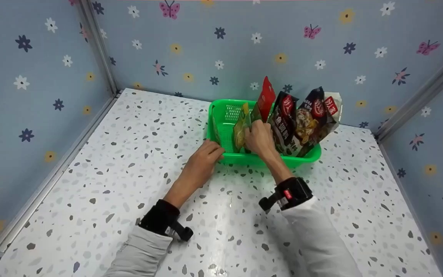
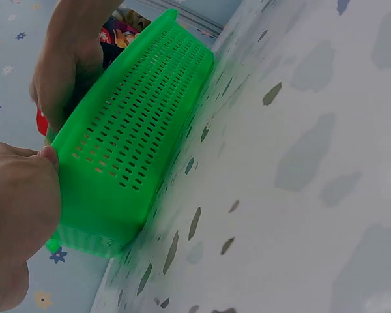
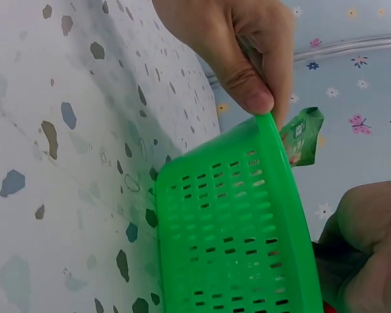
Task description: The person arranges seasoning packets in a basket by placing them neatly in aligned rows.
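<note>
A green plastic basket stands on the speckled table and holds several upright food packets. My left hand grips its near rim by the left corner, the thumb outside the wall in the right wrist view. My right hand reaches over the near rim, its fingertips hidden among the packets. On its left is a yellow packet; just behind it rises a tilted red packet. To its right lean a black packet and a brown-black packet. A green packet shows above the rim.
A white-backed packet with a red label leans at the basket's right end. The speckled tabletop extends around the basket. Flower-patterned panels rise behind it and at both sides.
</note>
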`<state>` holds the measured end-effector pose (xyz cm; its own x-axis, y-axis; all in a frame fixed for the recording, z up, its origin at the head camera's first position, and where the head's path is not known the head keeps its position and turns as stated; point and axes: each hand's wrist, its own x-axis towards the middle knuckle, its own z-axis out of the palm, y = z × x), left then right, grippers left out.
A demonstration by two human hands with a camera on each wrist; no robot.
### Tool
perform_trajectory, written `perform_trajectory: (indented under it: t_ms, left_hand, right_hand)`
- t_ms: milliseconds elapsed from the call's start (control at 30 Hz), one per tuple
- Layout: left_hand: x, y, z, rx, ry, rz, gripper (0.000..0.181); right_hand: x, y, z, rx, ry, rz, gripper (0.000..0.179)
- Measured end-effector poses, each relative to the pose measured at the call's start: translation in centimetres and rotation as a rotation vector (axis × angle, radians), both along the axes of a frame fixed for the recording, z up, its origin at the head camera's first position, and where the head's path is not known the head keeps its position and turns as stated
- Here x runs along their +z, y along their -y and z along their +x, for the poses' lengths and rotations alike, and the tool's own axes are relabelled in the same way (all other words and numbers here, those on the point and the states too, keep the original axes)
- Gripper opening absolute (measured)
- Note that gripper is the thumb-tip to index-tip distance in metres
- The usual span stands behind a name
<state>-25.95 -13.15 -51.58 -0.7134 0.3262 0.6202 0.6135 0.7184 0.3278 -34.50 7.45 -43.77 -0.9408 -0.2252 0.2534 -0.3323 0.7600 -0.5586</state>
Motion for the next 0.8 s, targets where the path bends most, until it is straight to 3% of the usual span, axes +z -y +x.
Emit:
perform_trajectory:
  t_ms: [367,533,767,800]
  left_hand:
    - [-0.2,-0.1,0.0,0.004,0.024,-0.015,0.019]
    - [-0.2,0.0,0.0,0.008,0.030,-0.009,0.018]
    - [0.0,0.0,0.0,0.003,-0.004,-0.008,0.014]
    - [0.0,0.0,0.0,0.003,-0.008,-0.010,0.014]
  right_hand:
    - [-0.5,-0.9,0.0,-0.093,-0.013,0.107,0.053]
    - [-0.4,-0.9,0.3,-0.093,0.004,0.087,0.054]
    - [-0.1,-1.4,0.8,-0.113,-0.033,0.068,0.051]
    - [-0.8,-1.8,0.2,-0.103,-0.041,0.048,0.053]
